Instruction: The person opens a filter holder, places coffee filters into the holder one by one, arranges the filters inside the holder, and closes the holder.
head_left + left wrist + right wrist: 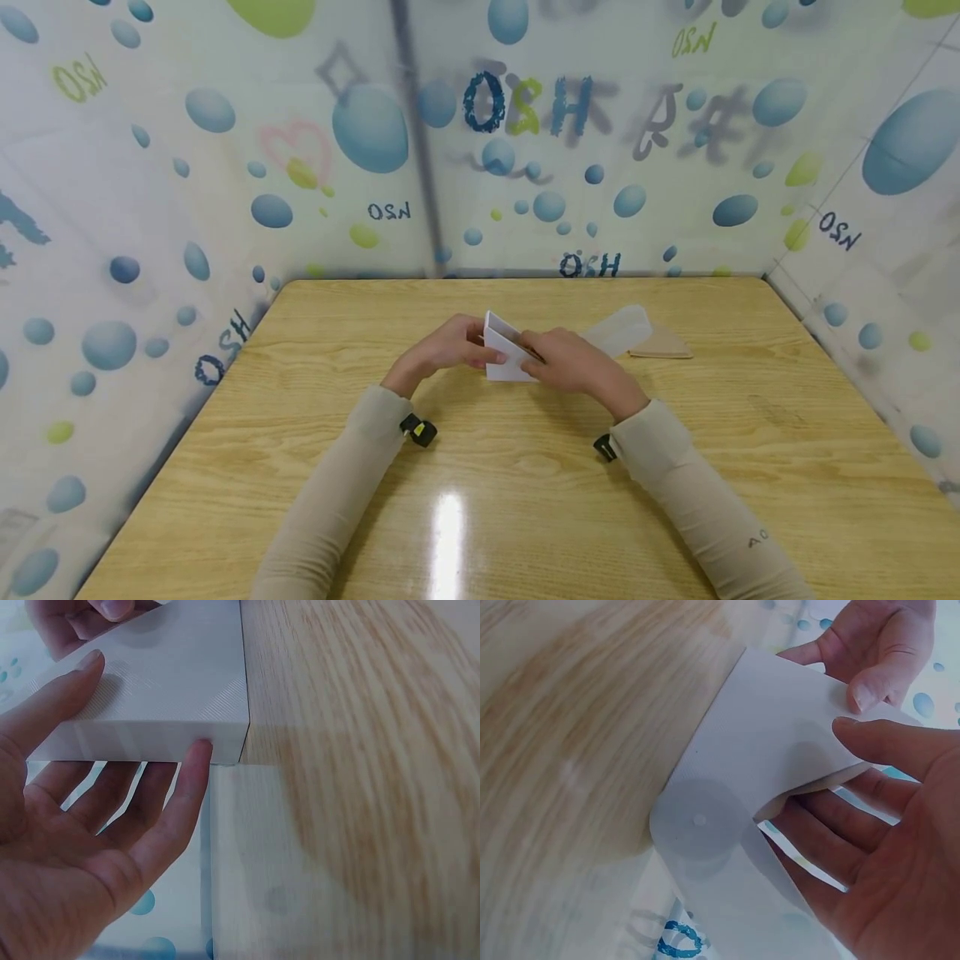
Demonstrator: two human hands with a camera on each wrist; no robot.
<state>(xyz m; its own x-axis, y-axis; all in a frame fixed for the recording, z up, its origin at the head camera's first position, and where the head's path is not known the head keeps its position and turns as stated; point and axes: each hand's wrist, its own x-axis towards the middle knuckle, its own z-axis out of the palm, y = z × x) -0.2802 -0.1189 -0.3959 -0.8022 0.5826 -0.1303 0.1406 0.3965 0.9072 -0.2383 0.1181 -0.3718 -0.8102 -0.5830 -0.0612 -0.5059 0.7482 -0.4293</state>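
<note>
A white box (pixel 504 363) stands on the table between the two hands, its top edge showing an opening in the head view. The left hand (pixel 459 342) grips its left end, thumb on the near face (pixel 172 675) and fingers around the end and far side. At the right, the right hand (pixel 567 360) holds the box, thumb on the near face (pixel 757 727) and fingers behind or inside; which, I cannot tell. Something brown shows at the opening beside the right fingers. A translucent white strip (pixel 757 892) with a rounded end extends from the box's right end.
Behind the right hand, a translucent white piece (pixel 626 329) lies by a flat brown piece (pixel 662 343) on the wooden table (pixel 300 500). Patterned sheets (pixel 465 192) surround the table at the back and sides.
</note>
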